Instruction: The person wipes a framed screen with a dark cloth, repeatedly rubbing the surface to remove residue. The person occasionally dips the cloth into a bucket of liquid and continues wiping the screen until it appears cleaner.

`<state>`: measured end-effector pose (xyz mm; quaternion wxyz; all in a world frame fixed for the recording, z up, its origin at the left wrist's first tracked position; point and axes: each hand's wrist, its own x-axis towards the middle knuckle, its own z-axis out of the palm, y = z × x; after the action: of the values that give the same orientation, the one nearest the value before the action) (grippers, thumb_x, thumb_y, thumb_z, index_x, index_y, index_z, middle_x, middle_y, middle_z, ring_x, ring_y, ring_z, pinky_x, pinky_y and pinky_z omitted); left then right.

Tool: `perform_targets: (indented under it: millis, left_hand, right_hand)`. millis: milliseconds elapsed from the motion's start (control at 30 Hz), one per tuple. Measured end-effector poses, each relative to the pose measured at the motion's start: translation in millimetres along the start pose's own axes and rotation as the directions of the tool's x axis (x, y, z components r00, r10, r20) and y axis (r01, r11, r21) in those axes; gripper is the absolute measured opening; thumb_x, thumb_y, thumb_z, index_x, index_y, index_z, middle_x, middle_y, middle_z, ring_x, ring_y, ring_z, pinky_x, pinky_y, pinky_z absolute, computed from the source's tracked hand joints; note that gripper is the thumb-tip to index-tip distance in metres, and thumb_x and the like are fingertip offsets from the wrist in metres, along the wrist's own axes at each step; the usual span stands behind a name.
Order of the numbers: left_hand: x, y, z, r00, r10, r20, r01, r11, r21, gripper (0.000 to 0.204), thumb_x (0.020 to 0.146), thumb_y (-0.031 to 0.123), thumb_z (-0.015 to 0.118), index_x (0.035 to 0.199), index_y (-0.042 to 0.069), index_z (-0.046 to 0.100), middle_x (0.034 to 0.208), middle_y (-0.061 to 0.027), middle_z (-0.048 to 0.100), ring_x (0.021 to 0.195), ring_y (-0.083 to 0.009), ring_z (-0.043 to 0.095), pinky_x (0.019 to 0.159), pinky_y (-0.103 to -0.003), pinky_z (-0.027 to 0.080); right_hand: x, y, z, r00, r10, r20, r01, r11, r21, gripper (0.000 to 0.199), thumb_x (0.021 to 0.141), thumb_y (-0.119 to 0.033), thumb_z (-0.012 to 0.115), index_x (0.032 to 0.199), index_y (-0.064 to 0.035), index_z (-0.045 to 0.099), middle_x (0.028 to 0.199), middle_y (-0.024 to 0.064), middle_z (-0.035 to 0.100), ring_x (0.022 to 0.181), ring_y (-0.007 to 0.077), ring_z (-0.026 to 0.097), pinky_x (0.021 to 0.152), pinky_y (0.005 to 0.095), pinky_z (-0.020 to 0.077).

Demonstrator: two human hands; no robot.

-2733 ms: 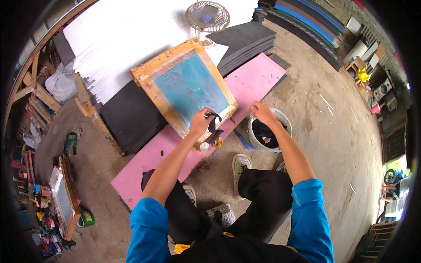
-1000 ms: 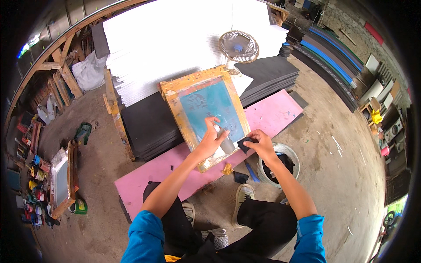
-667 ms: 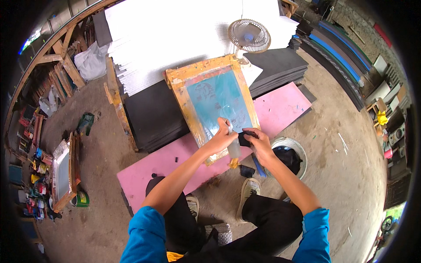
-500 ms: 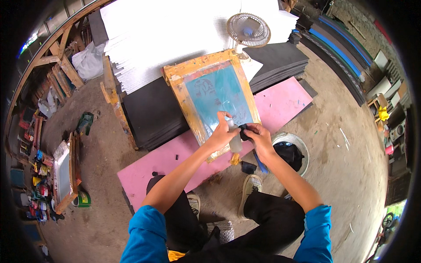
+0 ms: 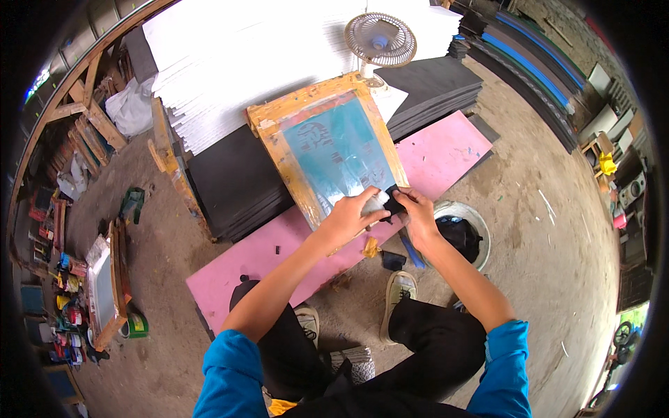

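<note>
My left hand (image 5: 348, 217) is closed around a translucent plastic bottle (image 5: 377, 201), now tilted and partly hidden by the fingers. Right beside it, my right hand (image 5: 419, 214) pinches a bunched black cloth (image 5: 394, 200), which meets the bottle's end. Both hands are over the near right corner of a wooden screen-printing frame (image 5: 282, 157). Its teal mesh (image 5: 331, 164) carries dark printed marks and a shiny clear strip along the near side. The frame rests on a pink foam sheet (image 5: 446, 150) and a stack of black sheets (image 5: 237, 184).
A small fan (image 5: 380, 40) stands behind the frame, in front of stacked white sheets (image 5: 244, 63). To the right is a white bucket (image 5: 481, 221) with black cloth inside. Another screen frame (image 5: 111, 292) leans at the left near paint containers. My shoes (image 5: 399, 289) are on the floor.
The bottle has gone from upright to tilted, its end brought against the black cloth. My left hand has turned over with it. The whole view has shifted slightly.
</note>
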<state>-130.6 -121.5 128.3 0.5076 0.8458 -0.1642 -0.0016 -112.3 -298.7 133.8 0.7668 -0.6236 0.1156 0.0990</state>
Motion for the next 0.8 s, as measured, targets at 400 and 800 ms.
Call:
perform_targets:
  millis: [400, 800]
  left_hand:
    - [-5.8, -2.5, 5.0, 0.994, 0.086, -0.071, -0.022, 0.774, 0.632, 0.043, 0.075, 0.041, 0.076, 0.092, 0.004, 0.063, 0.067, -0.0159, 0.066, 0.066, -0.0347, 0.068, 0.061, -0.044, 0.054]
    - [-6.3, -17.0, 11.9, 0.990, 0.109, -0.088, -0.016, 0.713, 0.700, 0.039, 0.076, 0.039, 0.075, 0.089, 0.004, 0.063, 0.064, -0.0139, 0.065, 0.063, -0.0326, 0.068, 0.057, -0.043, 0.054]
  right_hand:
    - [2.2, 20.1, 0.8, 0.999, -0.008, 0.041, 0.013, 0.992, -0.122, 0.017, 0.091, -0.009, 0.063, 0.104, 0.0013, 0.065, 0.094, 0.0037, 0.064, 0.085, 0.0108, 0.059, 0.076, 0.0266, 0.0470]
    - [7.4, 31.5, 4.7, 0.998, -0.062, -0.005, 0.060, 0.978, -0.201, 0.016, 0.088, -0.008, 0.064, 0.099, 0.0026, 0.067, 0.089, 0.0046, 0.066, 0.082, 0.0108, 0.058, 0.076, 0.0262, 0.0461]
